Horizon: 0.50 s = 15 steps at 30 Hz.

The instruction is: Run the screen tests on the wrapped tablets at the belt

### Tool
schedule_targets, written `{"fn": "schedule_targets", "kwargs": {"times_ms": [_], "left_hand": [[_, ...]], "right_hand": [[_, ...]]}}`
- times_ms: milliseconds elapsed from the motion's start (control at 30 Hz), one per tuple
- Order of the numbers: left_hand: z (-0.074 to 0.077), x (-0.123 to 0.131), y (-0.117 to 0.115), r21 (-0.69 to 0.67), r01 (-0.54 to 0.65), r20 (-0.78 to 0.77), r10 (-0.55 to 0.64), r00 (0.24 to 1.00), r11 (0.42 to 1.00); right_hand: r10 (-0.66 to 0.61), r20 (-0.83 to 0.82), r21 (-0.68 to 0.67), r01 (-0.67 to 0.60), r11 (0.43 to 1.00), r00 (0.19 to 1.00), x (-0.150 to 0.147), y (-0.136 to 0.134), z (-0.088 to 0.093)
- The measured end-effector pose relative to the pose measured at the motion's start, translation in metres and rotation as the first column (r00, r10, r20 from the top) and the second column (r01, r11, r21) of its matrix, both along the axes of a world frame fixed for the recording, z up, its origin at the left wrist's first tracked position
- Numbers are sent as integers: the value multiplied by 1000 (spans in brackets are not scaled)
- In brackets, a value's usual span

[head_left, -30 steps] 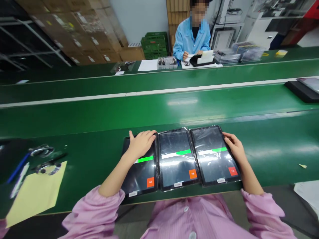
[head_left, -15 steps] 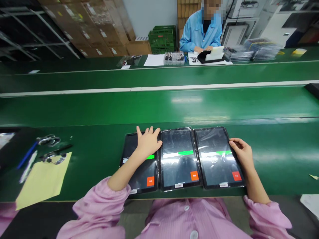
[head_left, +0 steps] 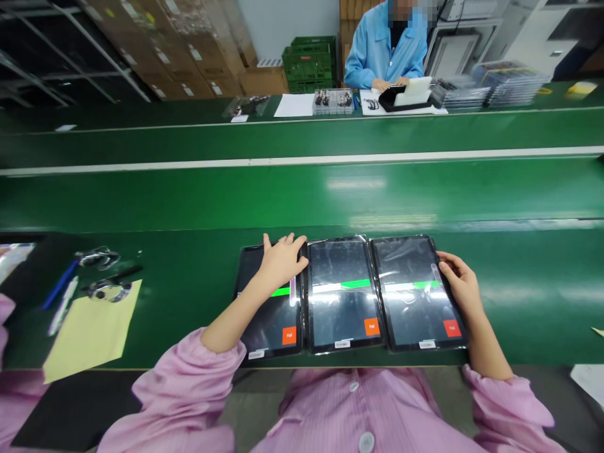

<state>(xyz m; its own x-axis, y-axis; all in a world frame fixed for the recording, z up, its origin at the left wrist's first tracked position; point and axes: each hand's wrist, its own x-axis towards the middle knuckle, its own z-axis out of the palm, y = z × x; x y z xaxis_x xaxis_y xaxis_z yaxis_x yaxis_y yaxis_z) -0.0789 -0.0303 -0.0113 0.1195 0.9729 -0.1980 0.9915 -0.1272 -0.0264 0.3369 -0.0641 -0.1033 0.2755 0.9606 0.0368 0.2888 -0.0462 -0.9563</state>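
Three black tablets lie side by side in front of me, each screen showing a green bar and an orange-red "Fail" square. My left hand (head_left: 282,261) is over the top of the left tablet (head_left: 274,321), fingers spread toward its far edge and thumb near its right edge. Untouched between the others is the middle tablet (head_left: 340,308). My right hand (head_left: 460,283) grips the right edge of the right tablet (head_left: 415,314), thumb at the screen's border; its fingertips are partly hidden. A small vertical slider shows on the left and right screens.
On the left are a yellow paper sheet (head_left: 94,333), a blue pen (head_left: 60,284), a white marker (head_left: 63,306) and coiled cables (head_left: 98,257). A green conveyor strip (head_left: 264,198) runs beyond the tablets. A person in blue (head_left: 372,47) sits opposite, behind several plastic trays.
Vertical sliders have appeared on the left and right tablet screens. My right thumb has shifted slightly onto the right tablet's edge. The whole view has moved a little.
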Motion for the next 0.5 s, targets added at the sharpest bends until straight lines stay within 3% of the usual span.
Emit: {"fn": "schedule_targets", "kwargs": {"times_ms": [200, 367, 433, 500], "left_hand": [[2, 2, 3, 10, 21, -57, -21, 998, 1000], [20, 5, 18, -180, -2, 23, 7, 1000, 984], [24, 20, 24, -163, 65, 99, -49, 994, 984], [25, 42, 28, -131, 237, 202, -208, 957, 963]], "right_hand": [[30, -7, -2, -30, 1000, 1000, -1, 2, 0], [22, 17, 42, -23, 999, 1000, -3, 3, -4], [28, 7, 40, -28, 999, 1000, -3, 3, -4], [39, 2, 39, -39, 998, 999, -3, 3, -4]]}}
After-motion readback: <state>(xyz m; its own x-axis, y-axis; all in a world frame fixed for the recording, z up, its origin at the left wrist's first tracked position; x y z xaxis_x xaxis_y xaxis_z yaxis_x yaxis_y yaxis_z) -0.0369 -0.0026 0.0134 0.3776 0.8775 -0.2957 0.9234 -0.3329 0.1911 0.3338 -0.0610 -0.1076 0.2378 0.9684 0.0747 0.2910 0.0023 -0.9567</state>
